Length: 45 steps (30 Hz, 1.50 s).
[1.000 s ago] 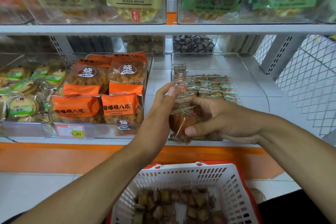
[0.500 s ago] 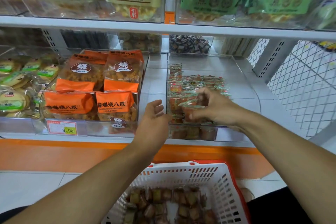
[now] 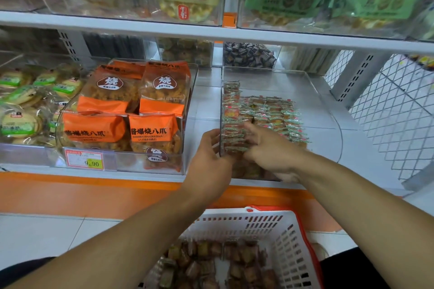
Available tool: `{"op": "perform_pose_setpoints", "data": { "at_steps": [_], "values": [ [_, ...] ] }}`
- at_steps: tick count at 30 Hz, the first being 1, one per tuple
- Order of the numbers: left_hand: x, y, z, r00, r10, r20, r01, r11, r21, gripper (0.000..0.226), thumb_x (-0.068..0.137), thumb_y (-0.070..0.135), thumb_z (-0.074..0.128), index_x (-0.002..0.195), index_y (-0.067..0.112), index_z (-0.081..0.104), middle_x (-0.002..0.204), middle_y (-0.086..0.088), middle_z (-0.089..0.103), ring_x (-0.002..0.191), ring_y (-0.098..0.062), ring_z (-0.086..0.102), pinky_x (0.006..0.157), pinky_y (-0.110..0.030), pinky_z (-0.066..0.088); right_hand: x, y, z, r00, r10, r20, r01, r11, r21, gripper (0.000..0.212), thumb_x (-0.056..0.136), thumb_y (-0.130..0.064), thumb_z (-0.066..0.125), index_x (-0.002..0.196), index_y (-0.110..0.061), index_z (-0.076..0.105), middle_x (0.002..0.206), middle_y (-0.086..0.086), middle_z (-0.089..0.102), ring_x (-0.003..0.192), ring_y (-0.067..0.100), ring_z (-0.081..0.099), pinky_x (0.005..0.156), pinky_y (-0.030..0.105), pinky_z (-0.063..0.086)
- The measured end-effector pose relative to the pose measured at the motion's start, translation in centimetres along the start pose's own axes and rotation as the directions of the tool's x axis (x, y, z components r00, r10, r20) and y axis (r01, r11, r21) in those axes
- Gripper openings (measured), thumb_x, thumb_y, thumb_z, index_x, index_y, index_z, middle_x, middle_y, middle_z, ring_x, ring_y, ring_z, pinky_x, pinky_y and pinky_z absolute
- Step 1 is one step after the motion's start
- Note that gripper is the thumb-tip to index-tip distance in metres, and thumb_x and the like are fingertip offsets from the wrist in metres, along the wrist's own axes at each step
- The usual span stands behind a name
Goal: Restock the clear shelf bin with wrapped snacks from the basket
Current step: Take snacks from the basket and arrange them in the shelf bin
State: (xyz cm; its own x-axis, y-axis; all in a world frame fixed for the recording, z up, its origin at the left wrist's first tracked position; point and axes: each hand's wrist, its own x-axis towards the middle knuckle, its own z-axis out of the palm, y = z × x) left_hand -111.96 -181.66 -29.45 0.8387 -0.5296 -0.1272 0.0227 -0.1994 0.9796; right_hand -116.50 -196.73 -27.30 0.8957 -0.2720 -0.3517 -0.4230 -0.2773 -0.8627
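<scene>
The clear shelf bin stands on the lower shelf, right of centre. Rows of small wrapped snacks with green-and-red edges fill its front left part. My right hand reaches into the bin from the front, its fingers stretched out and pressing on the left stack of snacks. My left hand rests against the outside of the bin's left wall with relaxed fingers and holds nothing. Below my arms sits the white basket with a red rim, holding several brown wrapped snacks.
A bin of orange snack bags stands just left of my left hand, with a price tag on its front. Round green-labelled cakes lie further left. The upper shelf edge runs overhead. Wire mesh closes the right side.
My right hand has carried its snacks down into the bin and now presses them against the left stack. My left hand let go of them and moved to the bin's outer left wall.
</scene>
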Motion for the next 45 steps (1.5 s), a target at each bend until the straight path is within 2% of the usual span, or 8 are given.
{"op": "perform_pose_setpoints", "data": {
  "at_steps": [10, 19, 22, 25, 28, 32, 34, 45],
  "values": [
    [-0.6, -0.5, 0.4, 0.999, 0.052, 0.000, -0.052, 0.998, 0.035, 0.055, 0.096, 0.011, 0.060, 0.137, 0.039, 0.037, 0.104, 0.038, 0.048, 0.089, 0.022, 0.051, 0.062, 0.005, 0.041, 0.6, -0.2, 0.8, 0.995, -0.029, -0.097, 0.019, 0.994, -0.106, 0.088, 0.090, 0.005, 0.052, 0.158, -0.031, 0.009, 0.160, 0.003, 0.029, 0.111, 0.016, 0.052, 0.067, 0.018, 0.043],
    [-2.7, -1.3, 0.5, 0.997, -0.041, -0.073, 0.042, 0.999, 0.009, 0.059, 0.091, 0.023, 0.070, 0.141, 0.025, 0.039, 0.123, 0.017, 0.050, 0.112, -0.004, 0.050, 0.085, -0.020, 0.046, -0.4, 0.7, 0.2, 0.948, -0.222, -0.229, 0.144, 0.938, -0.316, 0.075, 0.079, -0.027, 0.082, 0.140, -0.034, 0.039, 0.130, -0.006, 0.053, 0.109, 0.016, 0.062, 0.088, 0.031, 0.052],
    [-4.2, -3.7, 1.2, 0.973, -0.165, -0.161, 0.164, 0.986, -0.023, 0.036, 0.090, 0.016, 0.067, 0.121, 0.022, 0.050, 0.109, 0.008, 0.057, 0.092, -0.012, 0.058, 0.067, -0.024, 0.049, -1.1, 1.3, 0.1, 0.920, -0.273, -0.281, 0.196, 0.942, -0.274, 0.054, 0.085, -0.018, 0.075, 0.127, -0.039, 0.048, 0.118, -0.015, 0.055, 0.104, 0.007, 0.063, 0.092, 0.032, 0.054],
    [-5.4, -7.8, 1.6, 0.973, -0.222, -0.065, 0.231, 0.942, 0.245, 0.027, 0.084, 0.013, 0.069, 0.105, 0.019, 0.054, 0.095, 0.002, 0.062, 0.077, -0.014, 0.058, 0.056, -0.024, 0.044, -2.5, 2.0, 0.5, 0.684, -0.592, -0.426, 0.425, 0.798, -0.426, 0.033, 0.087, -0.005, 0.063, 0.108, -0.030, 0.060, 0.105, -0.013, 0.060, 0.095, -0.004, 0.058, 0.084, 0.016, 0.052],
    [-6.8, -13.2, 0.4, 0.888, -0.372, 0.272, 0.093, 0.723, 0.685, 0.034, 0.085, 0.017, 0.068, 0.115, 0.021, 0.052, 0.115, -0.007, 0.063, 0.102, -0.025, 0.062, 0.083, -0.035, 0.054, -3.7, 4.8, 3.1, 0.516, -0.823, -0.236, 0.639, 0.554, -0.533, 0.019, 0.084, 0.001, 0.055, 0.089, -0.016, 0.064, 0.090, -0.006, 0.058, 0.080, 0.003, 0.051, 0.068, 0.020, 0.043],
    [-8.8, -20.4, -3.9, 0.636, -0.660, 0.399, -0.179, 0.377, 0.909, 0.051, 0.091, 0.022, 0.066, 0.138, 0.012, 0.050, 0.133, -0.014, 0.057, 0.122, -0.033, 0.057, 0.092, -0.033, 0.047, -3.8, 14.8, 8.6, 0.882, -0.348, 0.319, 0.468, 0.556, -0.687, 0.026, 0.090, -0.014, 0.051, 0.111, -0.025, 0.061, 0.115, -0.002, 0.063, 0.099, 0.016, 0.058, 0.075, 0.028, 0.045],
    [-9.6, -23.5, -5.3, 0.581, -0.706, 0.404, -0.210, 0.350, 0.913, 0.065, 0.091, 0.024, 0.066, 0.149, 0.015, 0.039, 0.140, -0.015, 0.052, 0.124, -0.034, 0.054, 0.098, -0.035, 0.045, -3.6, 21.5, 10.4, 0.872, 0.174, 0.457, 0.314, 0.516, -0.797, 0.042, 0.091, -0.014, 0.055, 0.133, -0.020, 0.053, 0.129, 0.009, 0.059, 0.110, 0.029, 0.059, 0.088, 0.035, 0.052],
    [-12.1, -35.0, -3.1, 0.697, -0.665, 0.267, -0.270, 0.101, 0.957, 0.086, 0.096, 0.030, 0.053, 0.159, 0.036, -0.005, 0.167, -0.013, -0.015, 0.150, -0.050, 0.000, 0.115, -0.059, 0.023, -2.6, 39.0, 15.2, 0.874, 0.484, 0.055, -0.232, 0.513, -0.826, 0.094, 0.092, -0.038, 0.056, 0.156, -0.028, -0.012, 0.164, 0.014, -0.007, 0.142, 0.048, 0.016, 0.108, 0.056, 0.034]
  ]
}}
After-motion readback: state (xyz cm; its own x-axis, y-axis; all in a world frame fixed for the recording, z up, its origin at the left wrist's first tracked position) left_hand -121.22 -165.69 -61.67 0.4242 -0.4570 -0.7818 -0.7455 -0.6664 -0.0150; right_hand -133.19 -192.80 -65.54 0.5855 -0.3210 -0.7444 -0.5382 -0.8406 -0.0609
